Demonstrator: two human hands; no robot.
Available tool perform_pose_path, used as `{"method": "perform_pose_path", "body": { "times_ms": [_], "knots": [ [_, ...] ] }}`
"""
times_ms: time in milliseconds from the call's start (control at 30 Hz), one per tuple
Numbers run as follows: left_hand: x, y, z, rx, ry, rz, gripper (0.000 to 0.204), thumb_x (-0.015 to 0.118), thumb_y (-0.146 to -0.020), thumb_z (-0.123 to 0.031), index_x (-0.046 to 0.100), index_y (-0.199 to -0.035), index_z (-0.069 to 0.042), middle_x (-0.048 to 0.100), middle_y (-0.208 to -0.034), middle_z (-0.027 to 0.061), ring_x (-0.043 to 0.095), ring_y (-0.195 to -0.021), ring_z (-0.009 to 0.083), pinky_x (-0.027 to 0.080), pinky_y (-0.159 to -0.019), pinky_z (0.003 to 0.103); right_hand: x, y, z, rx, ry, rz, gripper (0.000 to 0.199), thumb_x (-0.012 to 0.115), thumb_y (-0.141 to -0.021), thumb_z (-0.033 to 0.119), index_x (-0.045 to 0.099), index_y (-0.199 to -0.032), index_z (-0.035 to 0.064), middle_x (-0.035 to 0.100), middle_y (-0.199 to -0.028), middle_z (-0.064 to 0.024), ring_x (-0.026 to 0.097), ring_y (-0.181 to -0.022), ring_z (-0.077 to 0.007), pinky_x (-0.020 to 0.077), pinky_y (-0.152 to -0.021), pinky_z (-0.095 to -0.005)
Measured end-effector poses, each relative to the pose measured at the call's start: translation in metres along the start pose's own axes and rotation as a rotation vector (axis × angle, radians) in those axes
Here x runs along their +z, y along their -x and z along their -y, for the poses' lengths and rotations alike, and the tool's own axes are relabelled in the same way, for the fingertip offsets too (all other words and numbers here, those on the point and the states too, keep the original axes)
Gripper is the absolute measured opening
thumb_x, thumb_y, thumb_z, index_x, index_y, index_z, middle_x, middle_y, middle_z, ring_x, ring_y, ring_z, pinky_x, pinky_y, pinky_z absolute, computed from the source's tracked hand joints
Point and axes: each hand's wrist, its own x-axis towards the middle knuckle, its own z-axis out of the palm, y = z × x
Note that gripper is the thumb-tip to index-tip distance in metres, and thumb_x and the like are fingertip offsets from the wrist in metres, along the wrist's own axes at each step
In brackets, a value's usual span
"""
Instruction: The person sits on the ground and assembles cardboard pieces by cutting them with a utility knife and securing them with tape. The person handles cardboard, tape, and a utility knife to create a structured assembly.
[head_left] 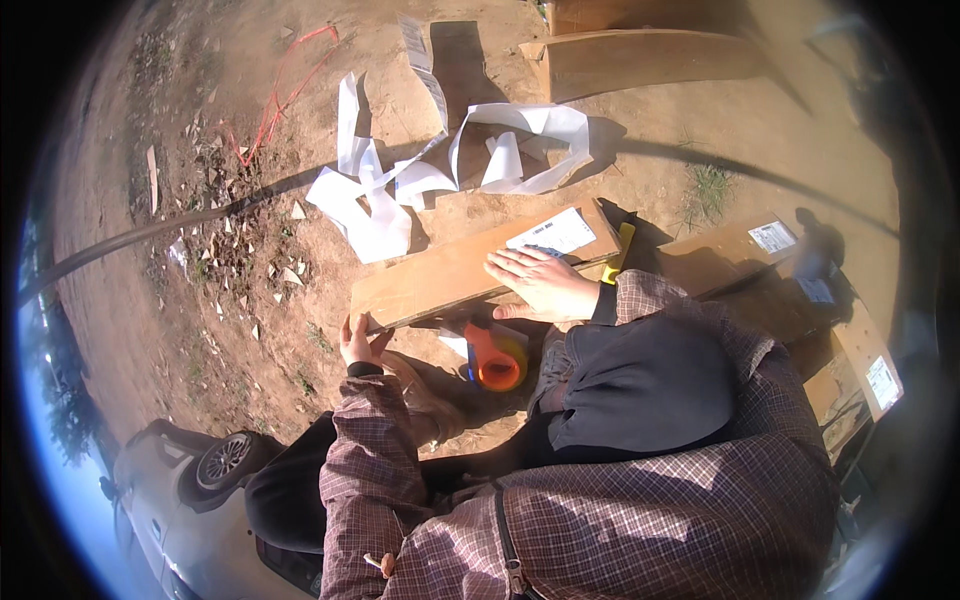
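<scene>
Long cardboard box (450,262) spanned by both hands: left corner gripped by left hand (364,342); top pressed beside white label (556,232) by right hand (540,284), laid flat, fingers extended. Orange tape dispenser (488,352) seen below right hand; paper strips (424,178) strewn beyond.

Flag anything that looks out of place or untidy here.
Loose white paper strips lie curled and tangled on the dirt beyond the cardboard box, like discarded scrap; farther left, a thin red band lies loose too.
</scene>
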Motion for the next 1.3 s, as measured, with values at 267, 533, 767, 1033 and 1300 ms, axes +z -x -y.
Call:
{"method": "perform_pose_path", "body": {
  "times_ms": [267,533,767,1033,1300],
  "knots": [
    [-0.018,0.000,-0.020,-0.014,-0.010,-0.008,0.046,0.064,-0.097,-0.009,0.053,-0.141,-0.013,0.061,-0.120,0.0140,0.066,-0.099,0.0376,0.064,-0.077,0.061,-0.046,0.060,-0.088,0.764,-0.098,0.055,0.076,0.056,-0.097,0.057,0.054,-0.142,-0.0035,0.052,-0.149,-0.0212,0.045,-0.142,-0.0343,0.0397,-0.114,-0.0440],
    [-0.004,0.024,-0.059,0.006,-0.358,0.074,0.051,0.066,-0.095,-0.039,0.059,-0.120,0.004,0.068,-0.100,0.0209,0.072,-0.080,0.0312,0.066,-0.066,0.044,-0.026,0.099,-0.049,0.784,-1.150,-0.569,0.092,0.073,-0.087,0.049,0.035,-0.157,0.0021,0.061,-0.135,-0.0191,0.057,-0.126,-0.0253,0.0433,-0.105,-0.0331],
    [0.130,0.183,-0.061,-0.022,-0.750,0.447,0.058,0.058,-0.099,-0.057,0.064,-0.103,0.001,0.070,-0.083,0.0151,0.069,-0.060,0.0269,0.058,-0.054,0.033,-0.201,0.229,-0.028,1.034,-0.417,-1.066,0.064,0.067,-0.091,0.053,0.061,-0.132,0.0039,0.075,-0.099,-0.0122,0.073,-0.093,-0.0268,0.0530,-0.083,-0.0345],
    [0.321,0.338,0.084,-0.305,-1.112,1.697,0.055,0.051,-0.106,-0.050,0.073,-0.099,0.000,0.073,-0.092,0.0082,0.066,-0.088,0.0166,0.051,-0.080,0.031,-0.262,0.585,-0.107,1.327,-0.100,-1.566,0.051,0.070,-0.093,0.039,0.063,-0.124,0.0005,0.067,-0.110,-0.0098,0.064,-0.097,-0.0175,0.0507,-0.083,-0.0301],
    [0.343,0.244,0.112,-0.151,-0.853,1.773,0.038,0.051,-0.109,-0.032,0.063,-0.133,-0.005,0.071,-0.117,0.0049,0.067,-0.100,0.0134,0.056,-0.082,0.028,-0.120,0.666,-0.146,1.888,0.555,-0.597,0.067,0.073,-0.087,0.033,0.051,-0.147,0.0147,0.062,-0.137,-0.0183,0.047,-0.137,-0.0397,0.0429,-0.110,-0.0471]
  ]
}}
